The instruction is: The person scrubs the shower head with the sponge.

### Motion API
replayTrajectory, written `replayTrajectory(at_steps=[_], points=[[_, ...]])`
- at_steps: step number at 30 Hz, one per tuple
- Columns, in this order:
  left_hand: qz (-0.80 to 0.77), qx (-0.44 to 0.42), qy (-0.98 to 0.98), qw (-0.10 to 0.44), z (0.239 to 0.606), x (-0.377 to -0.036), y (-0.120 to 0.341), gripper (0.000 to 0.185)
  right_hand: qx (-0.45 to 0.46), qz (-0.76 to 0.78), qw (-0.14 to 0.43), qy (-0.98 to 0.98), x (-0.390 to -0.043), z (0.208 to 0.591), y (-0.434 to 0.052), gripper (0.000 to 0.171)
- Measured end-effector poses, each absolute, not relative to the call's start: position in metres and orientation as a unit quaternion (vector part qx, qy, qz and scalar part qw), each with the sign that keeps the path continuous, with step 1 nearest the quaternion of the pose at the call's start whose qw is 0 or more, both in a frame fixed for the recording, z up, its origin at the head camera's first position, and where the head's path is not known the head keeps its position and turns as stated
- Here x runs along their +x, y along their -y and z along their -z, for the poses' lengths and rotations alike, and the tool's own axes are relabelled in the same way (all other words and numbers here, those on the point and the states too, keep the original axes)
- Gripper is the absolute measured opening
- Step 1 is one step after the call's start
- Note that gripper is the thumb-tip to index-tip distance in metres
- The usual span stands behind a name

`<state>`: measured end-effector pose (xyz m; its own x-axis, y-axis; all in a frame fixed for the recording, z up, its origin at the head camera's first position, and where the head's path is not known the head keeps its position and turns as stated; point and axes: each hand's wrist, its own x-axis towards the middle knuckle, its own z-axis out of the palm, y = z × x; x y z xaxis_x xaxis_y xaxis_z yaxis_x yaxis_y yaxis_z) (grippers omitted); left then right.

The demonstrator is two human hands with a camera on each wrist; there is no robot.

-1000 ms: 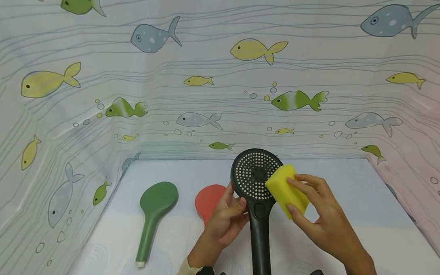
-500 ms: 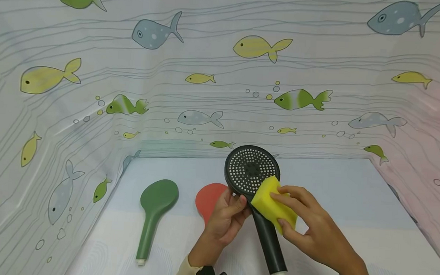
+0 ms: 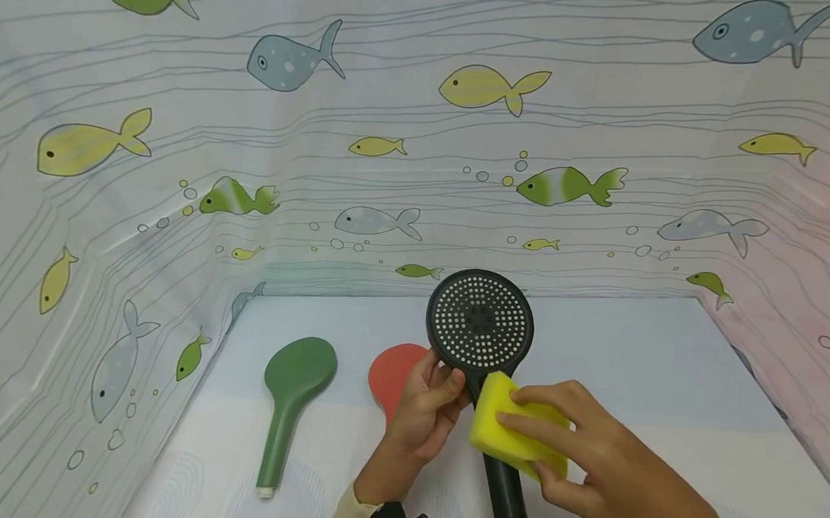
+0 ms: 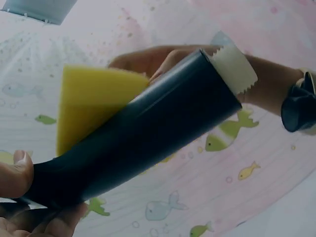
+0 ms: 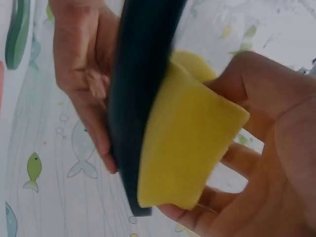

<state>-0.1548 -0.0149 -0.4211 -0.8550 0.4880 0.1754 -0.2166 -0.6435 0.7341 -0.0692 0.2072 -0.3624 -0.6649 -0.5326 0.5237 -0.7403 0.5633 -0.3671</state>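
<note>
My left hand point(image 3: 423, 415) grips the black shower head point(image 3: 480, 322) upright; my right hand point(image 3: 586, 455) presses the yellow sponge point(image 3: 501, 426) against its handle. Green point(image 3: 290, 396) and red point(image 3: 393, 376) shower heads lie untouched.

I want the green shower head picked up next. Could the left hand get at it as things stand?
Probably not yet: the left hand grips the black shower head. The green shower head lies uncovered beside it.
</note>
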Motion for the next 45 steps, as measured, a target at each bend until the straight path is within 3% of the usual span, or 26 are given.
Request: replayTrajectory(at_steps=[9,17,20,22,25,28,32,37,45], points=[[-0.890,0.171,-0.381,0.181,0.423,-0.161,0.019,0.051,0.504,-0.285,0.133,0.804,-0.058,0.363,-0.209,0.047],[-0.909,0.151,-0.337,0.194,0.423,-0.167,0.025,0.043,0.632,-0.367,0.060,0.679,-0.054,0.356,-0.208,0.035],[-0.909,0.148,-0.328,0.210,0.422,-0.168,0.026,0.042,0.595,-0.400,0.077,0.693,-0.055,0.352,-0.218,0.041],[-0.906,0.146,-0.331,0.221,0.421,-0.169,0.026,0.039,0.523,-0.405,0.098,0.743,-0.059,0.351,-0.224,0.050],[-0.899,0.146,-0.337,0.239,0.422,-0.168,0.024,0.039,0.412,-0.387,0.165,0.808,-0.070,0.357,-0.223,0.060],[-0.893,0.150,-0.341,0.255,0.423,-0.165,0.020,0.047,0.342,-0.381,0.219,0.831,-0.082,0.365,-0.211,0.057],[-0.883,0.151,-0.344,0.282,0.425,-0.160,0.014,0.053,0.338,-0.379,0.271,0.817,-0.091,0.374,-0.194,0.039],[-0.874,0.145,-0.354,0.299,0.426,-0.157,0.008,0.053,0.372,-0.330,0.323,0.805,-0.094,0.376,-0.184,0.038],[-0.861,0.164,-0.355,0.327,0.423,-0.153,0.010,0.058,0.384,-0.296,0.302,0.821,-0.085,0.372,-0.189,0.038]])
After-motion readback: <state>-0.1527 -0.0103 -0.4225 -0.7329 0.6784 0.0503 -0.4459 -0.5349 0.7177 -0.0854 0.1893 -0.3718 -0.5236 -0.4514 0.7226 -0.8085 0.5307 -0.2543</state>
